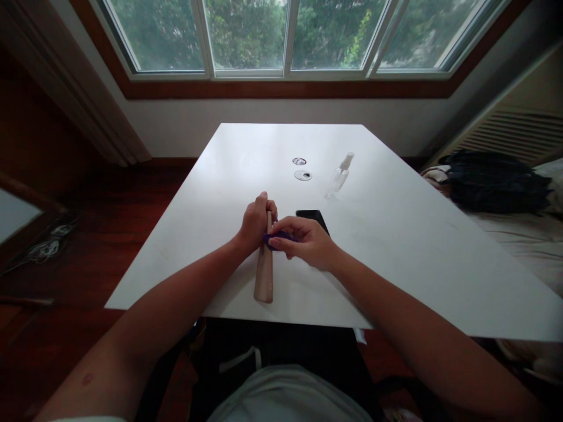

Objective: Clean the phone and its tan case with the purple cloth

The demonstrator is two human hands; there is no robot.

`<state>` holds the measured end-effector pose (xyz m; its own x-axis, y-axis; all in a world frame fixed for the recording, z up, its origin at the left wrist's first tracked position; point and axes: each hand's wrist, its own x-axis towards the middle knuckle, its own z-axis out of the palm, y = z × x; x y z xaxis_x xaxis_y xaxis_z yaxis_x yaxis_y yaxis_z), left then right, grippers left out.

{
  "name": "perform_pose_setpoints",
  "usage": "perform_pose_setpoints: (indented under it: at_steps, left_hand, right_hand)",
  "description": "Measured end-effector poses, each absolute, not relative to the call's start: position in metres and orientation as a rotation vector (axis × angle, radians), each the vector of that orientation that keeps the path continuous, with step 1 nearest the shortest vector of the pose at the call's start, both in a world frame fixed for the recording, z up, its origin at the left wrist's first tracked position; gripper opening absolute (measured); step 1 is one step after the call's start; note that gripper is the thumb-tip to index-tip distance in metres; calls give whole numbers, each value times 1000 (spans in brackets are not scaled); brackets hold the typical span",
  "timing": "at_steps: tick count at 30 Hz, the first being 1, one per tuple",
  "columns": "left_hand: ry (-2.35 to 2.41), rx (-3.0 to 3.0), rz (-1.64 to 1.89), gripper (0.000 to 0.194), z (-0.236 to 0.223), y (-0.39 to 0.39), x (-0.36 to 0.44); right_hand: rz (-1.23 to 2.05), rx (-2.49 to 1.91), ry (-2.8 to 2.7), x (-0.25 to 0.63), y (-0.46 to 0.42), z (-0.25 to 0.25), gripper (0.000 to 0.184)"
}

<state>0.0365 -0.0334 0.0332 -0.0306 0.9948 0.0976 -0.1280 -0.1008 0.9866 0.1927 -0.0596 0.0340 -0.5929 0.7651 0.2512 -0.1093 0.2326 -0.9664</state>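
Note:
My left hand (256, 221) is closed around the narrow upper part of a wooden spatula (264, 278), whose wide flat end points toward me above the white table. In my right hand (310, 240), a small purple cloth (280, 238) is pinched between thumb and fingers. The cloth touches the spatula just below my left hand and covers a little of it. Part of the spatula's narrow end is hidden by my left fingers. Just beyond my right hand lies a black phone (313, 215), partly covered by that hand.
On the white table (396, 264) a clear spray bottle (339, 177) stands at the back right. Two flat round discs (303, 175) lie left of it. A window (246, 41) is behind the table. Dark clothing (497, 181) is piled at the right; cables (46, 243) lie on the left.

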Motion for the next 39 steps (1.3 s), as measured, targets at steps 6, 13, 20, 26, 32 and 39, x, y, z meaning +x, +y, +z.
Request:
perform_pose_setpoints:
  at_steps: [6,13,20,26,32,39]
  left_hand:
    - [1107,1217,1393,62,31,-31,37]
    - [1171,1224,1363,66,34,-35,39]
    - [969,1170,1259,69,33,-43,46]
    - [962,1152,1268,68,30,-40,43]
    - [1101,1184,1371,69,34,-39,40]
    - [1175,1148,1388,68,36,-34,39]
  right_hand:
    - [1628,-454,-1894,195,-66,42,30]
    - [1587,-554,-1807,193,-64,40,34]
    - [1380,-719,-1487,189,-53,33,37]
    - [1394,-720,-1501,190,-52,32,37]
    - [1496,-635,-1605,192,-56,32,30]
    - [1617,-553,-1780,194,-62,37,29]
